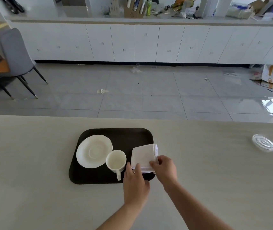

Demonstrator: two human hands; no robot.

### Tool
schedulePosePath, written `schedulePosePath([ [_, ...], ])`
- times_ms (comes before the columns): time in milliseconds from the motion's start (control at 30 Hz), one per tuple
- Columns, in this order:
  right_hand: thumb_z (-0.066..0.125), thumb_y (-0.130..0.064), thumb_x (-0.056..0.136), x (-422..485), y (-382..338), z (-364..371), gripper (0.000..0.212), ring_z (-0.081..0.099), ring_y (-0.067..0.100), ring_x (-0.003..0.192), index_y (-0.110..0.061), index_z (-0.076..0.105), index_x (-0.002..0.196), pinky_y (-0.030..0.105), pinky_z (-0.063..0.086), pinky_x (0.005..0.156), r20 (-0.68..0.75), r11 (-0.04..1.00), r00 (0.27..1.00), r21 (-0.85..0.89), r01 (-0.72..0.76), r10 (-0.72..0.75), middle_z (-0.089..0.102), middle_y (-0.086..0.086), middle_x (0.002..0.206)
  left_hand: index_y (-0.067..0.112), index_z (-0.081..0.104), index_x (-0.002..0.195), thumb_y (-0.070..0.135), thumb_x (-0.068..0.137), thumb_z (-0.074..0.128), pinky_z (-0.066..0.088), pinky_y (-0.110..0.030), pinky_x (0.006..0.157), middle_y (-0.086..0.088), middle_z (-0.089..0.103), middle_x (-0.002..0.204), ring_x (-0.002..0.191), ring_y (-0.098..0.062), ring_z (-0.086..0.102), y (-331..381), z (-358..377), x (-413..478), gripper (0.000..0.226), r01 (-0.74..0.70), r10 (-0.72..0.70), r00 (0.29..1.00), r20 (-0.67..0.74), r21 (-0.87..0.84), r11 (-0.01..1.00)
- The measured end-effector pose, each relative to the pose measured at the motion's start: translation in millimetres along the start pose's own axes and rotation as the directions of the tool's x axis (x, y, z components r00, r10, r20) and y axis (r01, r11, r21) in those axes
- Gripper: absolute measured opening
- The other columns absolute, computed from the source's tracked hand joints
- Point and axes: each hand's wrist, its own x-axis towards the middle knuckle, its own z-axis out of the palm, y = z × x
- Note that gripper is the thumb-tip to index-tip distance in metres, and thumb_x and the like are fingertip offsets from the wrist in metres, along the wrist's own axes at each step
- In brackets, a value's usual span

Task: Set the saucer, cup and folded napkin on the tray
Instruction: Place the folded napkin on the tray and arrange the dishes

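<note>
Positioning the folded napkin on the right side of the tray is the step in hand, and both hands are working its near edge. The right hand is pinching the near right corner, thumb lying on top with the other fingers curled beneath. The left hand is resting fingertips on the near left corner; whether it is actually gripping or only pressing is hard to tell from this angle. The saucer is sitting flat on the tray's left half, and the cup is standing upright just beside it, handle pointing toward the person. The napkin's right edge is appearing to overhang the tray rim slightly. To finish well, the hands should be sliding the napkin leftward until it is lying fully inside the rim, keeping the folds stacked and clear of the cup handle, then releasing without dragging the layers.
</note>
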Motion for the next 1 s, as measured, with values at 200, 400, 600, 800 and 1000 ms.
schedulePosePath([
  [200, 0.069, -0.033, 0.084, -1.1, 4.2, 4.5, 0.025, 0.064, 0.02, 0.083, -0.017, 0.062, 0.103, 0.031, 0.051, 0.065, 0.012, 0.957, 0.996, -0.277, 0.084, -0.084, 0.064, 0.0, 0.096, 0.017, 0.027, 0.148, 0.022, 0.085, 0.05, 0.034, -0.038, 0.113, -0.015, 0.006, 0.163, 0.148, -0.029, 0.019, -8.1, 3.8, -7.3, 0.068, -0.12, 0.111, 0.992, 0.058, 0.204, 0.972],
  [400, 0.073, -0.036, 0.084, -2.8, 6.9, 1.9, 0.053, 0.065, 0.023, 0.096, -0.015, 0.052, 0.128, 0.031, 0.048, 0.072, 0.034, 0.974, 0.998, -0.217, 0.058, -0.052, 0.069, 0.004, 0.11, 0.01, 0.014, 0.153, 0.022, 0.089, 0.048, 0.027, -0.041, 0.119, -0.018, -0.001, 0.163, 0.15, -0.032, 0.012, -23.3, -4.9, -12.9, 0.074, -0.261, 0.233, 0.965, 0.123, 0.315, 0.912],
  [600, 0.07, -0.036, 0.088, -19.3, 8.4, -9.0, 0.058, 0.061, 0.024, 0.106, -0.014, 0.048, 0.137, 0.035, 0.05, 0.083, -0.038, 0.971, 0.994, -0.222, 0.092, -0.103, 0.061, 0.005, 0.12, 0.01, 0.033, 0.148, 0.024, 0.082, 0.06, 0.038, -0.041, 0.114, -0.02, 0.024, 0.159, 0.146, -0.034, 0.029, -44.9, -20.6, -43.6, 0.073, -0.436, 0.391, 0.9, 0.194, 0.362, 0.824],
  [800, 0.069, -0.017, 0.089, -41.1, -12.3, -10.4, 0.028, 0.06, 0.021, 0.086, -0.013, 0.065, 0.116, 0.029, 0.045, 0.072, -0.17, 0.945, 0.936, -0.172, 0.279, -0.307, 0.062, 0.001, 0.099, 0.016, 0.059, 0.116, 0.018, 0.061, 0.073, 0.057, -0.031, 0.077, -0.01, 0.062, 0.123, 0.104, -0.024, 0.066, -106.9, -58.2, -65.6, 0.057, -0.434, 0.451, 0.893, 0.005, 0.285, 0.855],
  [1000, 0.068, -0.014, 0.089, -38.7, -54.4, 14.2, 0.012, 0.059, 0.017, 0.077, -0.013, 0.072, 0.1, 0.012, 0.036, 0.06, -0.063, 0.915, 0.921, -0.165, 0.37, -0.384, 0.066, -0.002, 0.082, 0.008, 0.062, 0.118, 0.016, 0.075, 0.069, 0.055, -0.042, 0.08, -0.016, 0.058, 0.123, 0.106, -0.033, 0.062, -166.1, -103.9, -34.6, 0.044, -0.143, 0.231, 0.955, -0.186, 0.395, 0.908],
])
